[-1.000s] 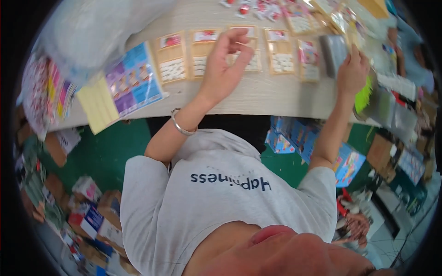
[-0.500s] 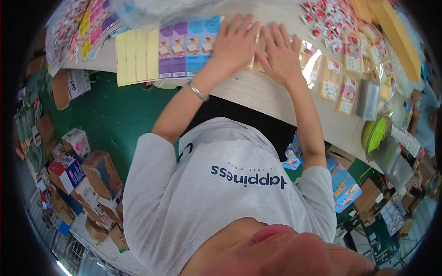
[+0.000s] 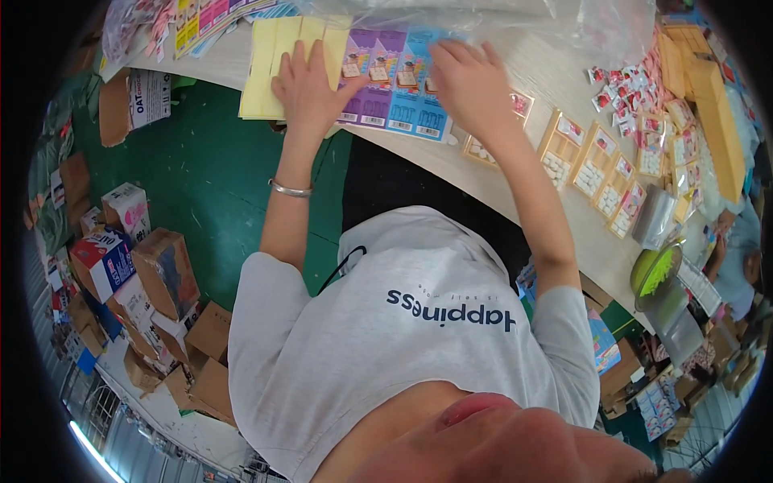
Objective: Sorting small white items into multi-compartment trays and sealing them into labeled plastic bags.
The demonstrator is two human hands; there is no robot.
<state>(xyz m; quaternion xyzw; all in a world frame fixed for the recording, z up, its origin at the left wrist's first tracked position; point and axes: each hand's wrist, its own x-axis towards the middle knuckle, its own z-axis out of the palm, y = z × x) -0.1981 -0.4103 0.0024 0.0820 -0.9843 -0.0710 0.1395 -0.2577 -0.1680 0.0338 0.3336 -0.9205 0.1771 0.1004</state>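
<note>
Head view: the left hand (image 3: 310, 90) rests on yellow strips (image 3: 262, 74), its fingers spread. The right hand (image 3: 467, 87) bends over the blue end of the printed cards (image 3: 396, 84); whether its fingers grip them, I cannot tell. Strips and cards lie along the bench (image 3: 551, 76)'s near edge, left of the small trays (image 3: 563, 150).

Light's soft and pretty even over the counter (image 3: 551, 80), plus a white strip light (image 3: 97, 452) glaring down at lower left. Clear plastic (image 3: 555, 20) throws hazy shine, printed sheets (image 3: 396, 74) look decently crisp, but everything around me bends and goes mushy toward the black rim.
</note>
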